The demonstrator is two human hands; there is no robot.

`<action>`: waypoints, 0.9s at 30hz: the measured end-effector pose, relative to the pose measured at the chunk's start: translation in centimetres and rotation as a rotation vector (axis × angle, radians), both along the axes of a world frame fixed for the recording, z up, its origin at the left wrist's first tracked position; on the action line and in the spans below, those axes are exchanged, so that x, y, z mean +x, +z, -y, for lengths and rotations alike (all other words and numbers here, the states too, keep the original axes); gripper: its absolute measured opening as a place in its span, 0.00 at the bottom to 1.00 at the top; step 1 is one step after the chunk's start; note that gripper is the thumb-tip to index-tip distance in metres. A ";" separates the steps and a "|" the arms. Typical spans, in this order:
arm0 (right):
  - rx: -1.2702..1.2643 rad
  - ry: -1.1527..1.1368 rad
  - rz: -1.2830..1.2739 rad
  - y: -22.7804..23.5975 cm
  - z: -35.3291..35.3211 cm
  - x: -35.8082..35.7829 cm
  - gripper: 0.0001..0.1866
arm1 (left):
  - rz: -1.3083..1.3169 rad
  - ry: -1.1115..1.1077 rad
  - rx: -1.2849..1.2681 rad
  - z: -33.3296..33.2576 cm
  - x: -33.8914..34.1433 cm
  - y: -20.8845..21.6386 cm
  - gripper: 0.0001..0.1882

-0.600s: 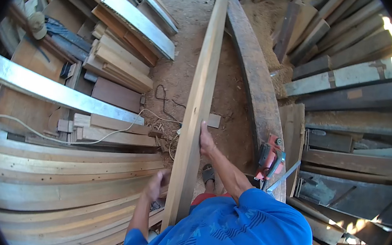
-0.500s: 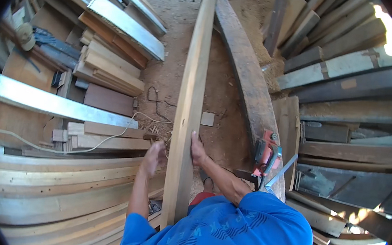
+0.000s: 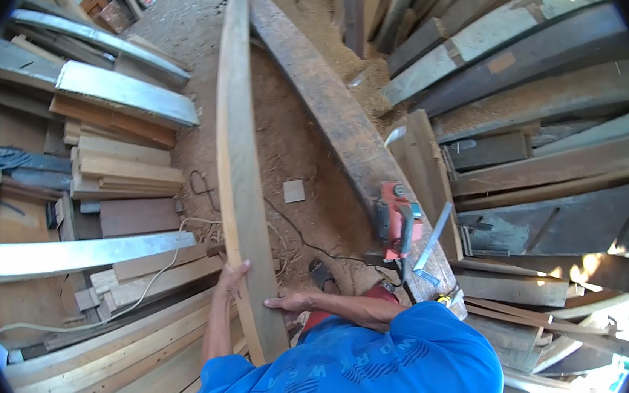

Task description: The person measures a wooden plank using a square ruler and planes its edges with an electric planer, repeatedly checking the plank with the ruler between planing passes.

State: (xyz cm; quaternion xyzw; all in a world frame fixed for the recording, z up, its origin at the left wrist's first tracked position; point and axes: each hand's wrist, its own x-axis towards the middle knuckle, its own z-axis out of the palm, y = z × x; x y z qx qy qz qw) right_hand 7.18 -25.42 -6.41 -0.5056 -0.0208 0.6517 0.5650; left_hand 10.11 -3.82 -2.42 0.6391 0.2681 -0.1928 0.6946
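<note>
Holding one long board slantwise in front of the blue shirt, near end close to the cloth, far end just beside the far part of the table. Closed partway around the board's left edge with the left grip; closed partway on its right edge with the right grip, slightly nearer the body. Cannot tell how firmly, with the undersides hidden. Probably held from opposite edges to prevent twisting, and close in to bear the weight. Cannot tell whether supported at the far end.

On the table, to the right: one red planer, one metal square just beside it, and one small yellow object, too small to name. Probably set there to be handy yet clear of the board.

On the floor: one pale square offcut, one visible dark sandal. Two cords in view, one black cord and one pale cord. To the left, stacked lumber, laid mostly flat, likely for stability; to the right, piled planks. Both too overlapped to count.
</note>
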 end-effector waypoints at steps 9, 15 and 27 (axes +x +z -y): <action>0.157 -0.792 -0.244 -5.8 2.0 17.4 0.26 | -0.140 -0.101 0.084 0.7 -14.6 -0.2 0.38; 0.217 -0.904 -0.011 -3.1 -2.9 23.9 0.34 | -0.233 -0.035 0.088 3.3 -22.0 2.4 0.43; -0.149 -0.978 0.246 3.0 1.9 21.3 0.30 | -0.151 -0.098 0.274 6.9 -24.9 3.8 0.41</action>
